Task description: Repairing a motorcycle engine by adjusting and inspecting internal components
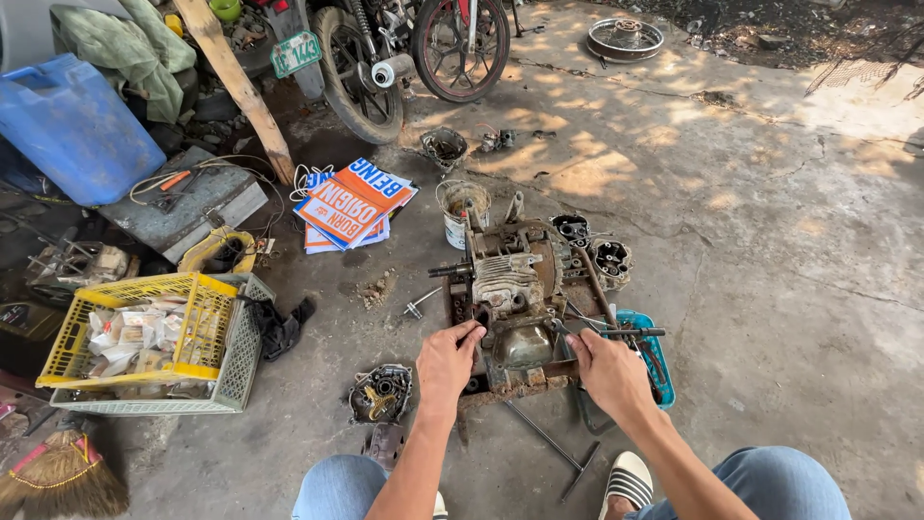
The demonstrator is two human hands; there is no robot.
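Hands (445,361) (606,371) flank engine (515,289), both touching.

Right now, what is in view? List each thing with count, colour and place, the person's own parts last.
engine block: one, grey and rusty, on a rusted stand at centre
engine covers: two, dark, right of and behind the block
gear cover: one, dark, on the floor left of the hands
bucket: one, white, behind the block
tray: one, teal, right of the block
T-handle wrench: one, dark, on the floor between the feet
crates: two, yellow inside grey, left
jerrycan: one, blue, top left
printed cartons: a stack, orange and blue, centre left
motorcycle: one, top centre
left hand: on the block's near left side
right hand: on its near right side
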